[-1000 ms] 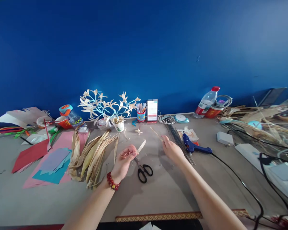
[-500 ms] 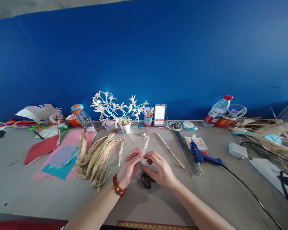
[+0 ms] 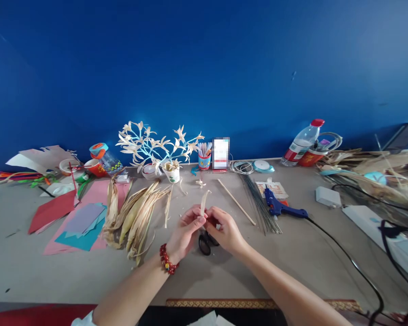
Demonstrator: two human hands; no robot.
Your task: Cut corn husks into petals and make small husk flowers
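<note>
A narrow pale strip of corn husk (image 3: 203,203) stands up between my hands, its top curling to the right. My left hand (image 3: 186,232), with a red bead bracelet at the wrist, pinches its lower end between thumb and fingertips. Against it, my right hand (image 3: 228,232) has its fingers bent and their tips closed on the same lower end. Black-handled scissors (image 3: 204,245) lie on the table beneath my hands, their blades hidden. Beyond the strip is a small pale husk flower (image 3: 201,183). Left of my hands lies a bundle of dried corn husks (image 3: 139,222).
Husk flowers on blue stems stand in a white cup (image 3: 172,174) at the back. Rightward lie a wooden stick (image 3: 236,201), thin wires (image 3: 261,206) and a blue glue gun (image 3: 285,208) with its cord. Coloured paper (image 3: 80,226) is at left; a bottle (image 3: 299,145) leans at back right.
The husk strip has turned more upright. My right fingertips have drawn in against my left ones at its base. The view has shifted, so the table's things appear higher and slightly left.
</note>
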